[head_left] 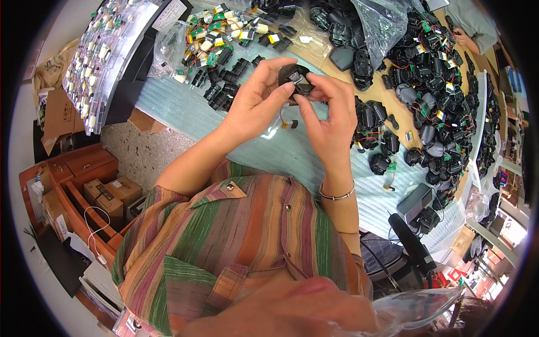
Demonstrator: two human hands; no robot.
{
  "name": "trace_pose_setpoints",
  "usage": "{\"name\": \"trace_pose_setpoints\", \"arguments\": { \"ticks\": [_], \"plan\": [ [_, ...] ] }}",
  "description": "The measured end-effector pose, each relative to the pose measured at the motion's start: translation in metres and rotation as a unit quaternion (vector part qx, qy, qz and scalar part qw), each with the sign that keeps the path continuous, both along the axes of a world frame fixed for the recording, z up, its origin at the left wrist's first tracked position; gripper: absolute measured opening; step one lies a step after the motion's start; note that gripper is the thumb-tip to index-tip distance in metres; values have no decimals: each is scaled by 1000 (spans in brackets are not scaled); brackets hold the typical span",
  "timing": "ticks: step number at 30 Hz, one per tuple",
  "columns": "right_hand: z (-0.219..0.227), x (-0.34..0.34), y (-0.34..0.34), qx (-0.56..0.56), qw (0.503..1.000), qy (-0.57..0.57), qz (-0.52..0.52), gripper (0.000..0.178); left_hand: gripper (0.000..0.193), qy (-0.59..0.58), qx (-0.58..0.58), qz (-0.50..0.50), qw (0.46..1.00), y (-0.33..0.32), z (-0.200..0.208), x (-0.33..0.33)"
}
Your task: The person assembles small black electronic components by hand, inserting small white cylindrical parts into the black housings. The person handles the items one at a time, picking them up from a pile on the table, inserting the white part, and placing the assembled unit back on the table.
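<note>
Both hands hold a small black rounded plastic housing [291, 73] above the foam-covered table. My left hand [259, 101] grips its left side, with the thumb pressed on its near face. On the other side my right hand [331, 109] pinches the edge between thumb and fingers. Inside the hollow of the housing some small parts show, too small to name. Just below it, a small black and yellow piece on a thin wire [289, 124] is seen; whether it is joined to the housing I cannot tell. Several black plastic parts [224, 84] lie beyond my left hand.
A heap of green circuit boards with white and yellow parts [224, 28] lies at the far left. Black housings with wires [421, 90] cover the right side. A corded black tool [412, 241] stands near right. Another person's hand [461, 38] shows far right.
</note>
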State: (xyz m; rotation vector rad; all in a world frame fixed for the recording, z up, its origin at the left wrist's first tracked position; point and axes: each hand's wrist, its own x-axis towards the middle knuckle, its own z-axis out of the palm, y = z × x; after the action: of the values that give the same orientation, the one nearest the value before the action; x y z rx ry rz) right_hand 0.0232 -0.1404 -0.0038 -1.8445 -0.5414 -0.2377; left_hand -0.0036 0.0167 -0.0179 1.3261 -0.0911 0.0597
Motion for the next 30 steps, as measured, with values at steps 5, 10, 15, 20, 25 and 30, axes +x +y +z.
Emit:
{"name": "trace_pose_setpoints", "arguments": {
  "ticks": [5,10,15,20,25,30],
  "plan": [
    [-14,4,2,-8,993,-106,-45,37,36,23,-35,17,999,-1,5,1],
    [-18,5,6,-45,975,-204,-74,37,33,29,-38,18,999,0,6,0],
    [-21,7,8,-34,966,-247,-72,36,31,29,-33,8,999,0,6,0],
    [-23,7,7,-44,962,-261,-69,33,32,16,-36,10,999,-2,10,-4],
    [-13,7,0,-63,967,-238,-62,35,37,-77,5,19,997,-2,-1,0],
    [-20,11,1,129,991,13,16,41,35,-65,5,34,997,-1,6,-1]
  ]
}}
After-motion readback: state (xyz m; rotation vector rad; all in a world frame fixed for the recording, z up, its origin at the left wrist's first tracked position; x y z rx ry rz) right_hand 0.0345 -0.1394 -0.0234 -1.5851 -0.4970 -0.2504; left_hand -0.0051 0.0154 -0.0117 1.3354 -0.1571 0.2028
